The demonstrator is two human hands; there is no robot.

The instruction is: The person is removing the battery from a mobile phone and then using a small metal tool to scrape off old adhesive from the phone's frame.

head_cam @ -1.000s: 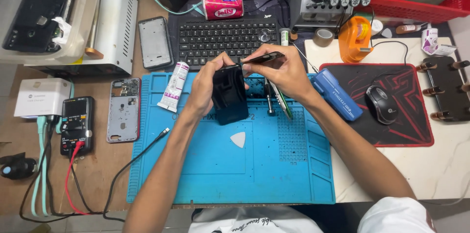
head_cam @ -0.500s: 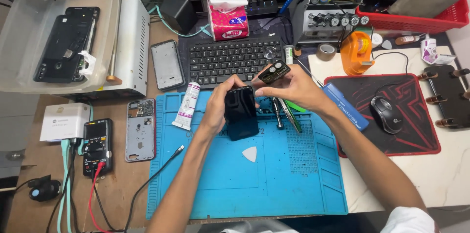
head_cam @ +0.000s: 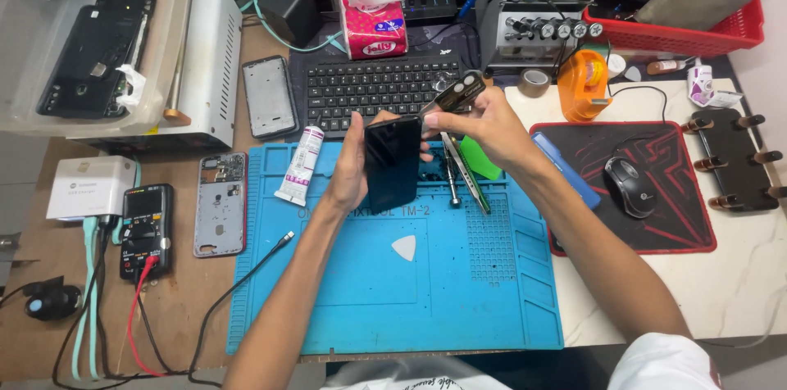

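My left hand (head_cam: 351, 167) holds a black smartphone (head_cam: 392, 162) upright above the blue work mat (head_cam: 352, 275), its dark glass facing me. My right hand (head_cam: 484, 124) is at the phone's top right corner and grips a dark flat phone part (head_cam: 456, 95) that sticks up toward the keyboard. Both hands hover just above the mat's far edge. A white triangular pick (head_cam: 404, 248) lies on the mat below the phone.
A white tube (head_cam: 299, 167), screwdriver (head_cam: 453, 185) and tweezers lie on the mat's far edge. A grey phone frame (head_cam: 220, 203), multimeter (head_cam: 146, 230) and cables lie left. Keyboard (head_cam: 373, 88), tissue pack (head_cam: 373, 23), orange tape dispenser (head_cam: 582, 85) and mouse (head_cam: 630, 187) sit beyond and right.
The view has shifted, so the bench sits lower and more to the right in frame. My right hand has lifted the dark part higher beside the phone; my left hand still holds the phone.
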